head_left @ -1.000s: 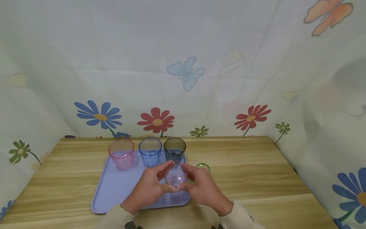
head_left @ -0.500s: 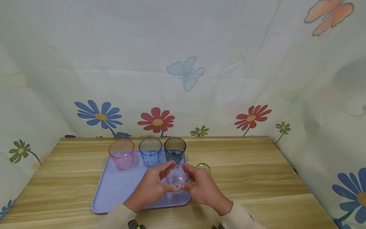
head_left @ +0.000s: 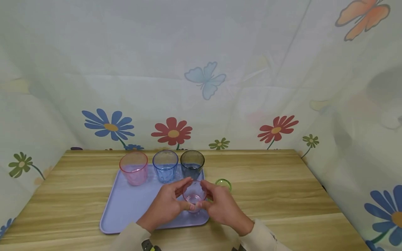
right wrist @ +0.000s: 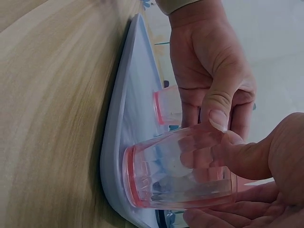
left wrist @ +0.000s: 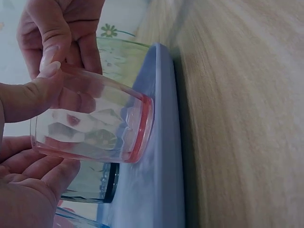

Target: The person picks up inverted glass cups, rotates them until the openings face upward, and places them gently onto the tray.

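A clear cup with a pink tint [head_left: 194, 191] is held upright between both hands over the near right corner of a lavender tray [head_left: 125, 209]. My left hand [head_left: 164, 201] grips its left side and my right hand [head_left: 223, 205] its right, with the two thumbs meeting at the near side. In the left wrist view, the cup's pink base [left wrist: 140, 128] is down at the tray; whether it touches the surface I cannot tell. A larger pink cup [head_left: 135, 176], a blue cup [head_left: 165, 172] and a dark grey cup [head_left: 191, 169] stand along the tray's far side.
A green-rimmed cup [head_left: 223, 183], partly hidden by the right hand, stands just right of the tray. The wooden table [head_left: 270, 195] extends on both sides. A flower-printed cloth [head_left: 245, 104] hangs behind and beside the table.
The held cup has shifted slightly to the right and its base shows a little lower. The left hand has moved slightly right with it. The standing cups and the tray stay in place.
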The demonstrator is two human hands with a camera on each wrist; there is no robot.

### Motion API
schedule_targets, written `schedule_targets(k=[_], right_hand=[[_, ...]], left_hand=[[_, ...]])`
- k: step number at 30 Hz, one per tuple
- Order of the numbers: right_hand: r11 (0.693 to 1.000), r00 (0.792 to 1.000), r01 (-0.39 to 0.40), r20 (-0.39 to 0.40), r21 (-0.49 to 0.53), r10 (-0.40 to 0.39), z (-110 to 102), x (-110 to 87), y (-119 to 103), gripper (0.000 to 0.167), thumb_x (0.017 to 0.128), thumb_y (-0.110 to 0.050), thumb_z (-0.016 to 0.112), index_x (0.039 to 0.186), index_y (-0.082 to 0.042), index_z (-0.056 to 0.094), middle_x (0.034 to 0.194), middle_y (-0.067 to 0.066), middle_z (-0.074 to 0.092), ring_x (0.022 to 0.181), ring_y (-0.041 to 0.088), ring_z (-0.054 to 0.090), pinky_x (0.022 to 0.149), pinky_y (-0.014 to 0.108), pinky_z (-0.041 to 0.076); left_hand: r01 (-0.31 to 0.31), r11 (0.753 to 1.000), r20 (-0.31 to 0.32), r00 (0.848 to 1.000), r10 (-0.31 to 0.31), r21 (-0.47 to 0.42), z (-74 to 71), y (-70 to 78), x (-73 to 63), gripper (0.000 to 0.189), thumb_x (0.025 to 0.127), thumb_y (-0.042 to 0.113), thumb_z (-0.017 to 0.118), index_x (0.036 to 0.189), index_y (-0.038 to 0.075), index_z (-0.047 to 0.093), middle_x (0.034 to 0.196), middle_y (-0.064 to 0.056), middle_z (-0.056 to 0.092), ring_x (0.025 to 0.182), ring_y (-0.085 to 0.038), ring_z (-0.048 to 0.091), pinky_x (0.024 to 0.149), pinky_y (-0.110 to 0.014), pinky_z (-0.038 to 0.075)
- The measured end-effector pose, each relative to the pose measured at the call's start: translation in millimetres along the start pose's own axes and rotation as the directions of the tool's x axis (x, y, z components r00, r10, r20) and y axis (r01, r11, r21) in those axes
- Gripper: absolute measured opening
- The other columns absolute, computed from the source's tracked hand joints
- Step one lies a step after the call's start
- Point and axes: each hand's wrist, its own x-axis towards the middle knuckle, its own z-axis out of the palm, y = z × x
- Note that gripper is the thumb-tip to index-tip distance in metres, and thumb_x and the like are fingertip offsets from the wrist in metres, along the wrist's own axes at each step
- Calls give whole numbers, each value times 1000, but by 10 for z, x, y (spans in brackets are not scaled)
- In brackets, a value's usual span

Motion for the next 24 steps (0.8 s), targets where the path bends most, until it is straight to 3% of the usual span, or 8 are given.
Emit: schedule_targets(k=[12,18,24], right_hand=[[1000,999,30,-22,4,-29,37,-22,14,66,94,-3,75,150,13,44,151,33,53,136,40,59,106,42,55],[990,996,79,-39,-115,-84,52,-57,0,72,88,-14,84,150,0,50,146,19,62,133,32,63,107,46,56],[969,998,33,-35,-246,-43,40,-102,-44,82,86,-30,87,155,-7,49,163,16,46,151,35,46,117,54,47]], left_hand=[[-37,993,19,999,35,110,-43,10,3,85,81,27,91,152,3,52,154,-14,57,142,-32,56,115,-47,48],[-74,972,14,997,73,222,-70,23,-17,87,79,32,92,153,9,53,155,-10,57,144,-31,55,115,-52,48],[-114,932,5,993,119,344,-120,50,-96,85,82,33,89,154,10,51,160,-9,51,149,-33,49,118,-56,44]])
